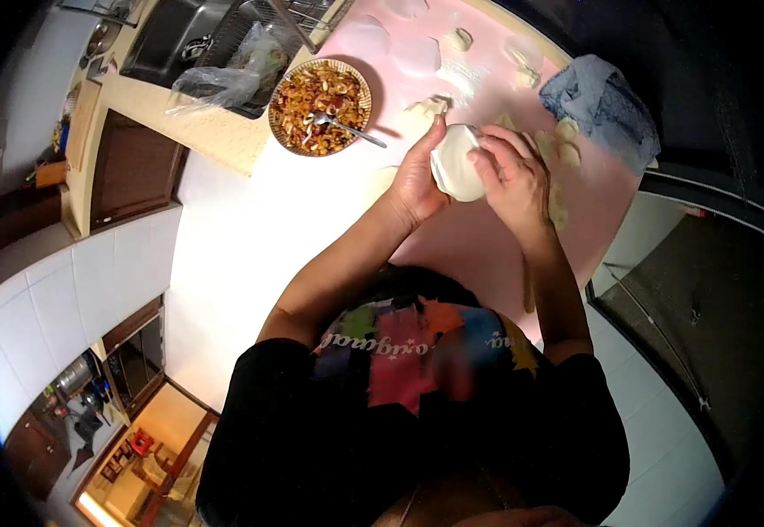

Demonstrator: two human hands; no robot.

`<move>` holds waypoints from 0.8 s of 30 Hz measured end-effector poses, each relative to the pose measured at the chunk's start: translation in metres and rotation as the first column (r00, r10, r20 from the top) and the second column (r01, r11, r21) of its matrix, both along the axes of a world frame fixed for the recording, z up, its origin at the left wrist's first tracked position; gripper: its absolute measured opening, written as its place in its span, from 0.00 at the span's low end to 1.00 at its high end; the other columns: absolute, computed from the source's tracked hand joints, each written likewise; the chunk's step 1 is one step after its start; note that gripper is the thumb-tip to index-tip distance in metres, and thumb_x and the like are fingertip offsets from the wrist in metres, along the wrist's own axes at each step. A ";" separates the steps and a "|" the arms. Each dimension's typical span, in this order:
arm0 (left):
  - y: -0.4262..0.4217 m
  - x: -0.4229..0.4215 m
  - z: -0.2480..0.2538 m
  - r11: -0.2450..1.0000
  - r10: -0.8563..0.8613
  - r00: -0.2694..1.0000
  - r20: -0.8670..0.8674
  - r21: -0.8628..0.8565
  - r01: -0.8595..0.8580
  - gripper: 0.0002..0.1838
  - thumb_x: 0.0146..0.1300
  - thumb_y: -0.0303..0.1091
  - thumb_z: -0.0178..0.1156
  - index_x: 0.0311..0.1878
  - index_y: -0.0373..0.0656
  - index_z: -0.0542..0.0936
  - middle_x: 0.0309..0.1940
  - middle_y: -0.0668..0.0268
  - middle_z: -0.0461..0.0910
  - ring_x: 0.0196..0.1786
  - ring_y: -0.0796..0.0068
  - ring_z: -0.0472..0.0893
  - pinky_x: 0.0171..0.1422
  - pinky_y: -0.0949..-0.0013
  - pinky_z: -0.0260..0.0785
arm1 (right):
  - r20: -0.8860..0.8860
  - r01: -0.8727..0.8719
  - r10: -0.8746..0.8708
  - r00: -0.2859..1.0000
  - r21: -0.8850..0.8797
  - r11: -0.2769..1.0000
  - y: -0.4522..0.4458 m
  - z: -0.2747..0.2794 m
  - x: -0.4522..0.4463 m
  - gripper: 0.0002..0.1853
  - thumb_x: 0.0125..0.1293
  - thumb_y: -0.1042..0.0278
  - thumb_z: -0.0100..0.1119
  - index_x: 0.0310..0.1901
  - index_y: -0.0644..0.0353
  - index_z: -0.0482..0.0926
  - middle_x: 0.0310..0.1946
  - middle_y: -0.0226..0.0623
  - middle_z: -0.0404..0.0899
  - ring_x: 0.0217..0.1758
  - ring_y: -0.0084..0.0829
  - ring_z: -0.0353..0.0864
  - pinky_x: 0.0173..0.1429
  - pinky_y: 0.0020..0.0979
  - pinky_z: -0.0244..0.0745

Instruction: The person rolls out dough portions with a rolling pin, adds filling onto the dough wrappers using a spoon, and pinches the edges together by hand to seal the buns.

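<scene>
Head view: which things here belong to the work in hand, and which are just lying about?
Likely part of the work:
- pale dough round, in the left hand, right hand's fingers on it
- loose dough pieces
- bowl of chunky mix, with spoon

Apparently just lying about:
- plastic bag
- blue cloth

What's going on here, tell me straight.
The person's left hand holds a round, pale piece, apparently dough, with the right hand touching it. More pale pieces lie on the pink surface. To the left stands a bowl of chopped mixture, a spoon in it.
</scene>
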State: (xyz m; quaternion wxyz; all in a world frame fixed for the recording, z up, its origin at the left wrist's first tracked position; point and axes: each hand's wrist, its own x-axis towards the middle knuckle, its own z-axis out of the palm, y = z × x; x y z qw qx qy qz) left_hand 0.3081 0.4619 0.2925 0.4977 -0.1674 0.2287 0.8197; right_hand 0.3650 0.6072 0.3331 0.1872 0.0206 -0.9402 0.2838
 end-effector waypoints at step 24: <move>-0.101 -0.082 -0.019 0.899 0.437 0.899 0.026 0.022 -0.437 0.33 0.58 0.64 0.60 0.57 0.48 0.74 0.53 0.60 0.79 0.57 0.57 0.77 0.61 0.46 0.71 | 0.273 0.136 0.022 0.962 -0.546 0.827 -0.014 0.010 -0.122 0.09 0.72 0.65 0.50 0.40 0.63 0.75 0.32 0.31 0.75 0.32 0.21 0.74 0.39 0.26 0.72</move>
